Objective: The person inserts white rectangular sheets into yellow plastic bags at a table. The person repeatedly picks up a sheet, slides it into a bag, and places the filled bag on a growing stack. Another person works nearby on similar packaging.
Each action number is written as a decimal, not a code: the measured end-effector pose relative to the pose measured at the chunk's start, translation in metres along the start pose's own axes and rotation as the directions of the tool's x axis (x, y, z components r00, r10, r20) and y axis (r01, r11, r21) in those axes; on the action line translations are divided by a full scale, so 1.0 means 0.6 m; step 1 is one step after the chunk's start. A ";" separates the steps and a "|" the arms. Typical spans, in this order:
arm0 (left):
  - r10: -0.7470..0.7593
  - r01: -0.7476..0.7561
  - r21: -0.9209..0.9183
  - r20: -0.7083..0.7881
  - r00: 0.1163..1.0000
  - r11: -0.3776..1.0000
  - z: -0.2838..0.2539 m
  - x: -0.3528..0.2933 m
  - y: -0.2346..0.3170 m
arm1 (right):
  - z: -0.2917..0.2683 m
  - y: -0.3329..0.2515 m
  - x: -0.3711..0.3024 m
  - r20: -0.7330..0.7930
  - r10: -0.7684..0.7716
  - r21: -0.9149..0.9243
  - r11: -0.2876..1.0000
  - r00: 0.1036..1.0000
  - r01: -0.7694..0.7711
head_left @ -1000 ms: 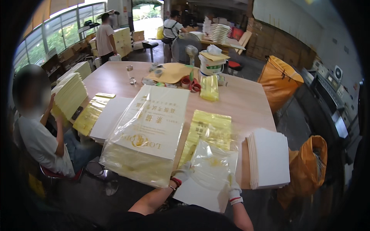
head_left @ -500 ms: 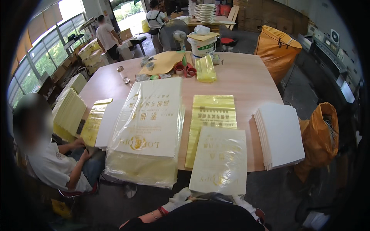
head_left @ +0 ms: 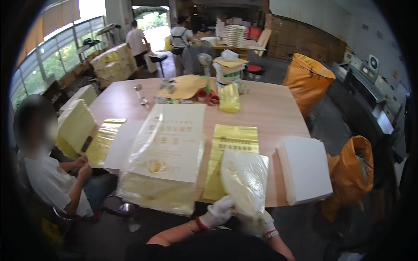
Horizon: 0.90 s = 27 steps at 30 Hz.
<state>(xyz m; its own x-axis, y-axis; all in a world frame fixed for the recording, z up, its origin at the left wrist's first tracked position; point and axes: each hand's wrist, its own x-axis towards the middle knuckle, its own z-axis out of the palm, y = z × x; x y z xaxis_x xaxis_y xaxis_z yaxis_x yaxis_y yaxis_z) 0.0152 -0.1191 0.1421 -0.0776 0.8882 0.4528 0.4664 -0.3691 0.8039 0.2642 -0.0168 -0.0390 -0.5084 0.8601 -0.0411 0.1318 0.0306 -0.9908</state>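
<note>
A clear plastic bag of white paper (head_left: 244, 178) with gold print is bent and tilted up in front of me, its lower end blurred. My left hand (head_left: 219, 212), in a white glove, is closed at its lower left edge. At the lower right edge, my right hand (head_left: 268, 225), also gloved, grips it with the fingers partly hidden. Under the package's far end lies a flat pile of yellow printed bags (head_left: 235, 132). To the left is a large pile of clear bags with gold print (head_left: 174, 150), and to the right a stack of white paper (head_left: 306, 169).
A person sits at the left edge with both hands near a yellow bag pile (head_left: 106, 141). Far on the table (head_left: 278, 100) are red tape rolls (head_left: 212, 99), a yellow packet (head_left: 229, 98) and a white bucket (head_left: 228, 73). Orange sacks (head_left: 311, 82) stand on the right. Two people stand behind.
The package has gone from lying flat to bent and tilted. Both my hands have come up into fuller view around its near end. The whole view has shifted slightly.
</note>
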 end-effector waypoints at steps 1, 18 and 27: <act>-0.054 0.053 0.088 0.016 0.998 0.995 -0.022 0.012 0.041 | 0.050 -0.067 0.001 0.009 0.294 0.520 0.815 0.956 -0.255; -0.415 -0.111 -0.453 -0.874 0.254 0.885 -0.305 -0.263 -0.149 | 0.300 -0.352 0.068 0.757 0.096 0.250 0.871 0.646 -0.423; -0.213 0.236 0.371 -0.101 0.972 0.898 0.046 -0.080 -0.204 | 0.117 -0.123 -0.007 0.333 0.580 0.000 0.788 0.743 -0.615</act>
<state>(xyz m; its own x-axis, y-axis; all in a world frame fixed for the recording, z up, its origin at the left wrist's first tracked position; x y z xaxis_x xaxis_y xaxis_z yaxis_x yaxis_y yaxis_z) -0.0140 -0.1087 0.0112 -0.2643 0.9140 0.3077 0.7278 -0.0204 0.6855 0.1970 -0.0584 0.0253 -0.5846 0.4879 -0.6482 0.4170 -0.5046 -0.7559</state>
